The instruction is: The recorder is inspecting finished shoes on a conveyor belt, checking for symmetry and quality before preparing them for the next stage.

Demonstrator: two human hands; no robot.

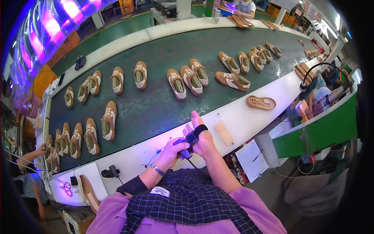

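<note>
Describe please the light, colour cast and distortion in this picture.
In the head view, purple-pink glare from the lamps burns out the upper left and tints the left hand and right hand; the fisheye bends the conveyor belt into an arc, the corners go black, and the far shoes look soft.

Both forearms are raised from the lower edge and meet above the near edge of the bench. The left hand point(170, 152) is curled, fingers closed, wrist bent inward. The right hand point(201, 139) is held upright, fingers extended upward and pressed together. The two hands are touching at the fingers.
</note>
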